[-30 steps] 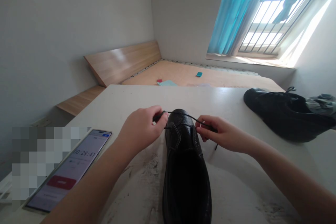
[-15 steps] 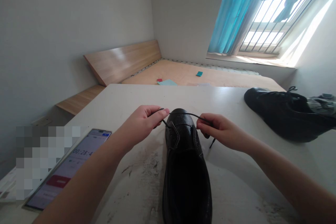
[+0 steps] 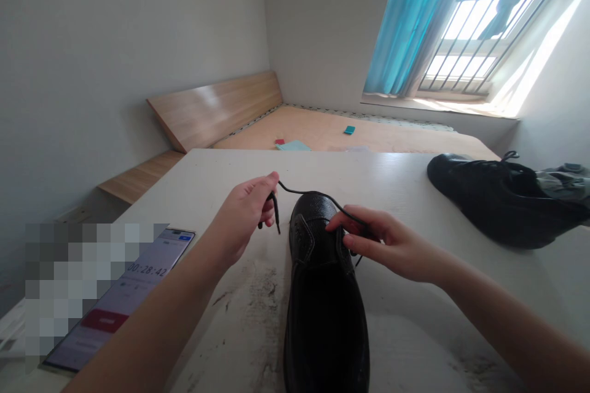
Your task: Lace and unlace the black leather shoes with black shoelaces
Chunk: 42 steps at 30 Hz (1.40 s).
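Observation:
A black leather shoe [image 3: 325, 301] lies on the white table with its toe pointing away from me. Between my hands a thin black shoelace [image 3: 304, 191] runs slack above the toe. My left hand [image 3: 251, 212] is closed on it left of the toe, and a short lace end dangles below the fingers. My right hand [image 3: 385, 236] is at the shoe's right eyelet flap, index finger over the tongue and thumb by the flap's edge. The lace passes into its curled fingers, and a bit of lace shows under the thumb. The eyelets there are partly hidden.
A second black shoe [image 3: 488, 199], laced and with grey stuff in its opening, stands at the table's right. A phone [image 3: 138, 301] showing a timer lies at the left, partly behind my forearm. Beyond the table's far edge is a bed [image 3: 313, 123] with small items.
My left hand has drawn back left and up from the toe, and its lace end now hangs free of the left flap. My right hand has moved left onto the right flap.

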{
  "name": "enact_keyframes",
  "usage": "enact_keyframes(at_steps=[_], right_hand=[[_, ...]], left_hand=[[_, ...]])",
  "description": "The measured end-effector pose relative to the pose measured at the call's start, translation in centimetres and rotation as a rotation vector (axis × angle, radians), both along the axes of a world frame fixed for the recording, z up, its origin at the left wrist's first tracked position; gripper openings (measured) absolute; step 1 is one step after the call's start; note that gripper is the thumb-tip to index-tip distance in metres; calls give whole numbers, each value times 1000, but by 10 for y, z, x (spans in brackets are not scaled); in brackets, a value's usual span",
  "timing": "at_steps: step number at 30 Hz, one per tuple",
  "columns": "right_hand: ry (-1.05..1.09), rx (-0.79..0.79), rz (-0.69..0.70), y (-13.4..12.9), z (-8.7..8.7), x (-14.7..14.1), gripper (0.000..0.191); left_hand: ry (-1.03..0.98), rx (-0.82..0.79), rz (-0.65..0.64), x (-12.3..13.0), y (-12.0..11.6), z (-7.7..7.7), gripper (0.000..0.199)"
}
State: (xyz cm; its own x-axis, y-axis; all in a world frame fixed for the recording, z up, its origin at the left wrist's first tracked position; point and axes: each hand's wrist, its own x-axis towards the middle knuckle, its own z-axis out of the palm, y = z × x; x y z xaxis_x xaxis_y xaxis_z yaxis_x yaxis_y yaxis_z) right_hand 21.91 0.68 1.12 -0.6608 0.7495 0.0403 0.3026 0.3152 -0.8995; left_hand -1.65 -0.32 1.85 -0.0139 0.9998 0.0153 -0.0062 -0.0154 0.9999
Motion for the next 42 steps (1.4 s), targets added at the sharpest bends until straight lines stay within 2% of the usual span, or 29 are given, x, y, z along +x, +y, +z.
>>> enact_keyframes(at_steps=[3,5,10,12,15,17,21,23,26,30,34,37,40,42], right_hand=[[-19,66,-22,-3,2,-3,26],[-34,133,-52,-3,2,-3,25],[-5,360,-26,-8,1,-3,31],[23,383,-10,-14,2,-7,34],[70,356,-52,-23,2,-14,32],[129,275,-53,-27,2,-17,29],[259,120,-16,-31,5,-19,26],[261,94,-32,-33,6,-19,20],[249,92,-55,-35,7,-21,16],[217,57,-72,-34,7,-19,19],[268,-144,-165,-29,17,-10,32],[513,-251,-302,-19,36,5,36],[754,-135,-530,-3,52,24,30],[768,-16,-688,8,53,34,25]], left_hand=[[135,116,53,0,-4,2,36],[268,254,23,4,-11,4,34],[348,418,-284,14,-33,13,32],[452,511,-373,16,-38,14,30],[588,617,-451,19,-42,13,38],[649,665,-410,21,-43,10,37],[816,882,-167,27,-42,3,20],[849,952,-96,30,-41,1,15],[835,937,-83,32,-43,1,10],[734,803,-149,32,-47,6,16],[542,670,-123,24,-44,11,29],[430,572,-79,17,-38,13,22],[391,495,-87,14,-35,14,18],[420,466,-197,14,-37,15,25]])
